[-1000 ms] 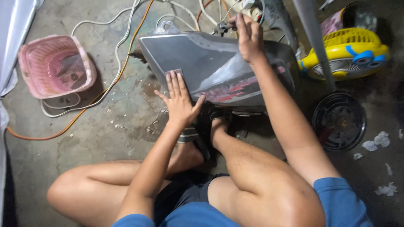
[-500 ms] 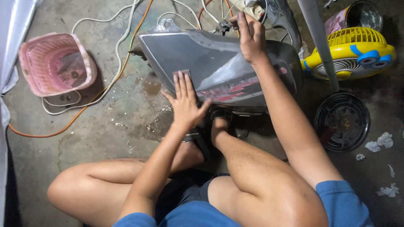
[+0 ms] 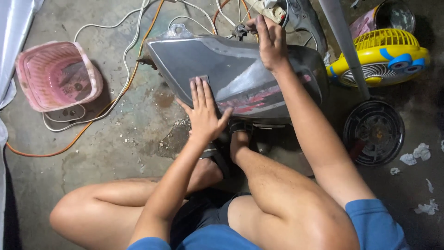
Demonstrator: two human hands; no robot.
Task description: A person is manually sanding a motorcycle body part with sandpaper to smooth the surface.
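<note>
Tank (image 3: 240, 78) lies on its side on the floor (image 3: 115, 148), propped against the feet. Left hand (image 3: 203, 113) flat, fingers together, pressing a small grey pad (image 3: 199, 79) onto tank's side. Right hand (image 3: 272, 41) curled over the tank's far top edge, gripping it.

Concrete floor (image 3: 115, 153), stained and gritty, with a dark patch and pale chips near centre. Far left: pink basket (image 3: 58, 74), a flat white plate-like piece (image 3: 64, 113) touching its near edge, and white cords (image 3: 125, 83) with an orange cable (image 3: 92, 125) looping around them. Centre far: grey tank (image 3: 231, 78); right: yellow fan (image 3: 381, 58), tin can (image 3: 388, 16) beyond it, round black grille (image 3: 373, 133) nearer, crumpled white scraps (image 3: 418, 155) at the right edge.
</note>
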